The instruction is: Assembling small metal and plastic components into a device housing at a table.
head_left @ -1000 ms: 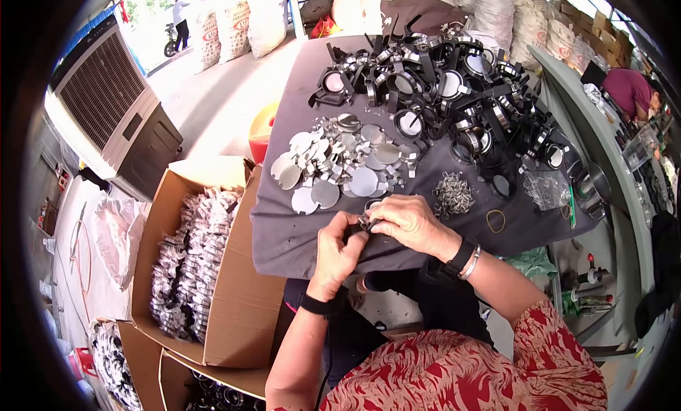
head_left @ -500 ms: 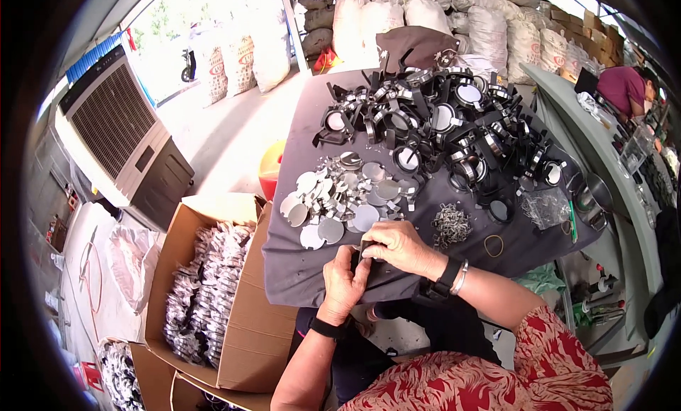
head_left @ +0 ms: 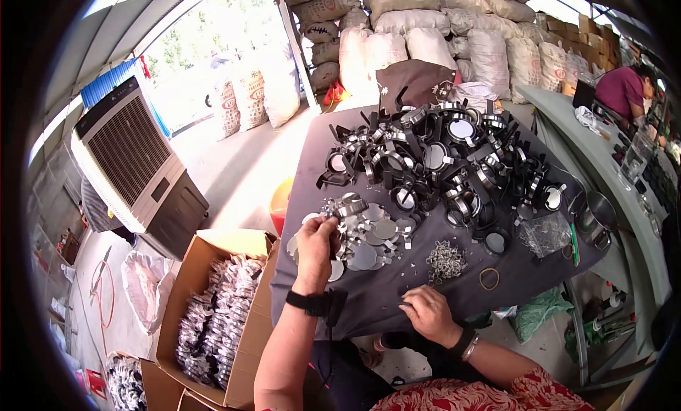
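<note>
The table [head_left: 301, 191] (draped in grey) carries black ringed parts [head_left: 434, 156], silver discs [head_left: 364, 257] and metal bits [head_left: 446, 262].

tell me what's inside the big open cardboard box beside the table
The cardboard box holds rows of closely packed, silvery parts, with some dark patches among them. The top layer hides whatever lies beneath, including the box's bottom.

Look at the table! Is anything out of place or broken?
Maybe the rubber band: it lies alone on the dark cloth, right of the small metal pieces, while the metal discs and black parts sit in heaps. Nothing looks clearly broken.
</note>
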`<state>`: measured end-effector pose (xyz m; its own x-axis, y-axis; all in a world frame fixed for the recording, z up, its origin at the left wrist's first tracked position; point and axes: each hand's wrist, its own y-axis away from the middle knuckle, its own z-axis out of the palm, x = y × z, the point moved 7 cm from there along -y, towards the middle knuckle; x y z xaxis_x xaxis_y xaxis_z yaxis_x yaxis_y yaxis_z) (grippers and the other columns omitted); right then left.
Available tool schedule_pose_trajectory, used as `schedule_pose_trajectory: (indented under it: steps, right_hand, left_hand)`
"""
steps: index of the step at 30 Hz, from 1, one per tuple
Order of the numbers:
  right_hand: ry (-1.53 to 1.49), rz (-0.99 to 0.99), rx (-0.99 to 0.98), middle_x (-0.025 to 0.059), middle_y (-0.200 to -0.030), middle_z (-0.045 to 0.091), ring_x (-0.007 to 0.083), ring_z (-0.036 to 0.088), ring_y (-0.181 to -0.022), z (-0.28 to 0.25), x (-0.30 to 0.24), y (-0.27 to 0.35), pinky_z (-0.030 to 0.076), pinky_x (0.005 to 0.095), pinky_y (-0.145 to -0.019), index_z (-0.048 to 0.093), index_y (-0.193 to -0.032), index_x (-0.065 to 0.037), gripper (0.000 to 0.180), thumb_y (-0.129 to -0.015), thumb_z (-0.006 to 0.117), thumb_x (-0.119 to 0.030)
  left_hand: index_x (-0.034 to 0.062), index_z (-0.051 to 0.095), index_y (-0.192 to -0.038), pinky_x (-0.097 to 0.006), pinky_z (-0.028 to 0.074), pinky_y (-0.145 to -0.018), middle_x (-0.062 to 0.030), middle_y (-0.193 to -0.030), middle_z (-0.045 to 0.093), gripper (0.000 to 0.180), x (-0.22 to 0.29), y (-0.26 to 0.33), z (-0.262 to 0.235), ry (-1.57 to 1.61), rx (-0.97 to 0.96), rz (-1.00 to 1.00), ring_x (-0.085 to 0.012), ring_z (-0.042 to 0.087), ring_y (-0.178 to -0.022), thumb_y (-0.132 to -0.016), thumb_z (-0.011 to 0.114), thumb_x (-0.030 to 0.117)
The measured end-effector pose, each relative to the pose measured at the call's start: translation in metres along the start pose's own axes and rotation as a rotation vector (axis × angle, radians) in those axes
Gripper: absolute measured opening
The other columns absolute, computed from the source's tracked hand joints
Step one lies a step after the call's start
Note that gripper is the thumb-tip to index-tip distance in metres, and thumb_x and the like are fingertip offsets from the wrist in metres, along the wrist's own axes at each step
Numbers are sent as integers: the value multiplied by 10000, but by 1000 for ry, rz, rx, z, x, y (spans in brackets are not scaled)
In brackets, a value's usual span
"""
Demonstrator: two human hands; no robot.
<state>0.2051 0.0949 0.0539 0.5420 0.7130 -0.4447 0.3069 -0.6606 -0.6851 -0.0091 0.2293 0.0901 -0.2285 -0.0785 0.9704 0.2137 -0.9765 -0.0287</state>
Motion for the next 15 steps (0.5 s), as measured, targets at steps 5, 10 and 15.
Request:
schedule_pose_trajectory:
  steps: [5, 10, 15]
  right_hand:
    - [25, -1, -33, 101, -837, 595, 283, 588, -776, 6, -1, -2, 475, 384, -720, 548, -812, -19, 170, -726, 687, -62]
    - [65, 3, -39, 96, -841, 566, 278, 570, -792, 1, 0, 1, 462, 386, -750, 532, -814, -27, 172, -724, 675, -56]
    - [46, 1, -42, 94, -846, 568, 281, 566, -797, 5, 2, 2, 452, 388, -756, 517, -819, -31, 174, -732, 665, -60]
  left_hand:
    - [-16, 533, -923, -240, 408, -470, -53, -699, 564, 167, 32, -114, 44, 96, 30, 135, -119, 520, -523, -852, 603, 118]
    - [-74, 301, -1372, -342, 301, -1012, -211, -1312, 453, 674, 27, -132, 85, -86, -92, -44, -264, 409, -1235, -860, 587, 259]
    - [-57, 443, -1296, -346, 393, -957, -176, -1268, 524, 565, 6, -81, 15, -386, -145, 24, -251, 492, -1178, -862, 613, 262]
